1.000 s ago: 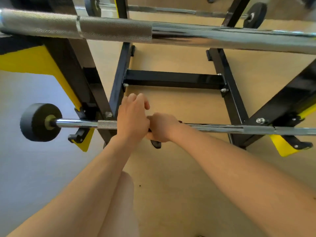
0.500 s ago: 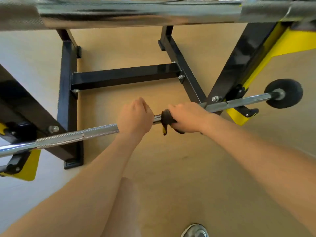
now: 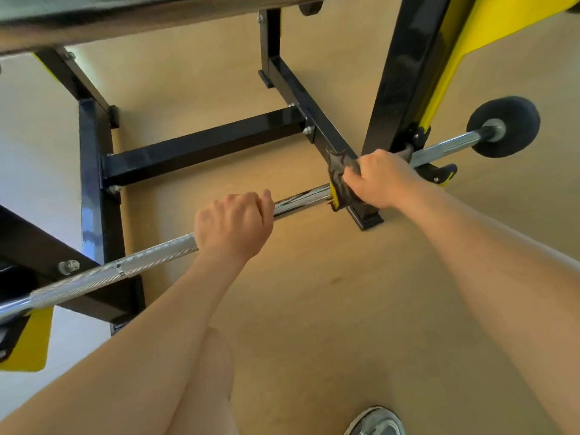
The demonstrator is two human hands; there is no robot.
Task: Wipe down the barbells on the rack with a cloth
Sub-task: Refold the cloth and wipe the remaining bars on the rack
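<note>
Right hand (image 3: 383, 180) is sliding the clutched soft cloth (image 3: 339, 180) farther toward the rack's (image 3: 204, 146) right post. Left hand (image 3: 233, 226) is gripping the heavy, slick barbell (image 3: 94, 278).

floor (image 3: 314, 309): tan, smooth; the rack's feet are set flat on it; a shoe (image 3: 376, 420) is seen at the bottom edge.
rack (image 3: 398, 73): black steel, yellow side plates (image 3: 502, 23); base rails (image 3: 94, 189) are joined by a bolted cross brace (image 3: 204, 147).
lower barbell (image 3: 103, 276): chrome, part knurled; carried on the lowest hooks (image 3: 439, 171); black end cap (image 3: 508, 127) is seen outside the right upright.
upper barbell (image 3: 125, 26): blurred; shown higher up, along the top edge.
</note>
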